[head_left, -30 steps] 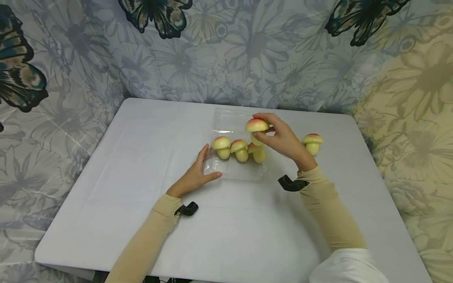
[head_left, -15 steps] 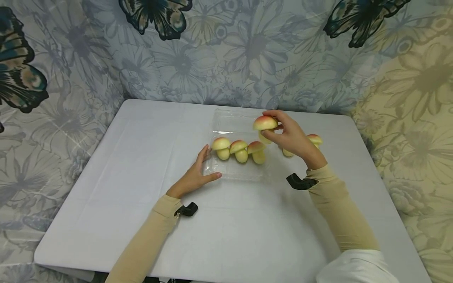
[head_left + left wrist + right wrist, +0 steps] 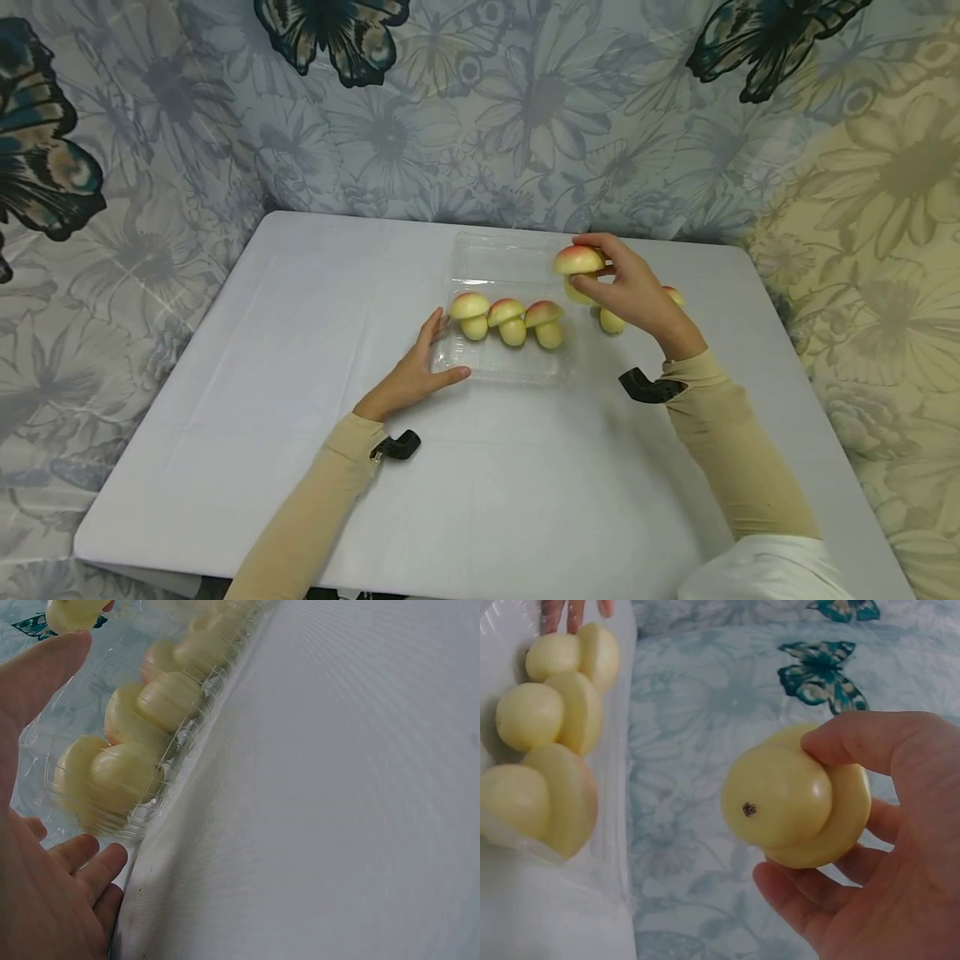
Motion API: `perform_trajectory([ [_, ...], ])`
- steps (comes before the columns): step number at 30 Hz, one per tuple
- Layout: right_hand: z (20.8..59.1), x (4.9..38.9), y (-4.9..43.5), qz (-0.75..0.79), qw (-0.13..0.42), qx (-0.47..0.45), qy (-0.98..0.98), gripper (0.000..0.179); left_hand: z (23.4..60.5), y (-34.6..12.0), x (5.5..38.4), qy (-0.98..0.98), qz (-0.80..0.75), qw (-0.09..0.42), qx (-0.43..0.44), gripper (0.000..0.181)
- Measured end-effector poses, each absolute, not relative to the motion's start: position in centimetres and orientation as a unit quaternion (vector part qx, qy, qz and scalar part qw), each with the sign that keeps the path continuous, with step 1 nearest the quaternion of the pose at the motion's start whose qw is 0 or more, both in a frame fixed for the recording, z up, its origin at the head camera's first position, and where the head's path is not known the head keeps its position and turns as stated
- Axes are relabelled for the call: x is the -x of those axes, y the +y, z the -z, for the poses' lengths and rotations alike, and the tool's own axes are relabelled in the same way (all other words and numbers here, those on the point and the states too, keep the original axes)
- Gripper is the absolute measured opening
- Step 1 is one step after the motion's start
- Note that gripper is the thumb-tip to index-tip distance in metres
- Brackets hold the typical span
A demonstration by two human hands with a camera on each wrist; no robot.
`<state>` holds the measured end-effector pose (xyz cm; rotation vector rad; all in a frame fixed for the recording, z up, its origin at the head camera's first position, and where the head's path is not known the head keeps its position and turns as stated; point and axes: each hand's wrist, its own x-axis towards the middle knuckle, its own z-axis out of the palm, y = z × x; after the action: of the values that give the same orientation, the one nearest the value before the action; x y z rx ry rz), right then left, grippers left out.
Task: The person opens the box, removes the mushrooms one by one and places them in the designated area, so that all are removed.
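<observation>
My right hand [image 3: 636,292] holds a yellow toy mushroom [image 3: 579,260] with a reddish cap top, raised near the right side of a clear plastic clamshell box [image 3: 501,367]. In the right wrist view the thumb and fingers pinch this mushroom [image 3: 776,795], its stem end facing the camera with a small dark mark. Three similar mushrooms stand in a row inside the box: a left one [image 3: 470,307], a middle one [image 3: 512,331] and a right one [image 3: 549,333]. My left hand [image 3: 411,379] rests at the box's left side, fingers extended and thumb along the front.
Right of the box stands another mushroom [image 3: 611,322], partly behind my right hand. One more mushroom [image 3: 674,295] shows beyond the wrist, mostly hidden. The box's lid [image 3: 498,257] lies back toward the far edge of the white table [image 3: 262,400]. Floral curtains with butterflies surround it.
My right hand has moved right with the mushroom, away from over the row in the box. One mushroom on the table is now partly covered by that hand. The left hand stays still.
</observation>
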<state>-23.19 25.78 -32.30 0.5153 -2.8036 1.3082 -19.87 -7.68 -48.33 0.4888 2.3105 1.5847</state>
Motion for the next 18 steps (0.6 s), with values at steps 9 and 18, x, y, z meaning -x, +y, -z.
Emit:
perform_trajectory([
  [9, 32.3, 23.2, 26.8, -0.422, 0.005, -0.149, -0.894, 0.052, 48.5, -7.6, 19.7, 0.803, -0.553, 0.146, -0.168, 0.118],
  [18, 31.6, 23.1, 28.6, -0.403, 0.025, -0.142, -0.904, 0.053, 48.2, -7.6, 19.7, 0.805, -0.549, 0.146, -0.169, 0.118],
])
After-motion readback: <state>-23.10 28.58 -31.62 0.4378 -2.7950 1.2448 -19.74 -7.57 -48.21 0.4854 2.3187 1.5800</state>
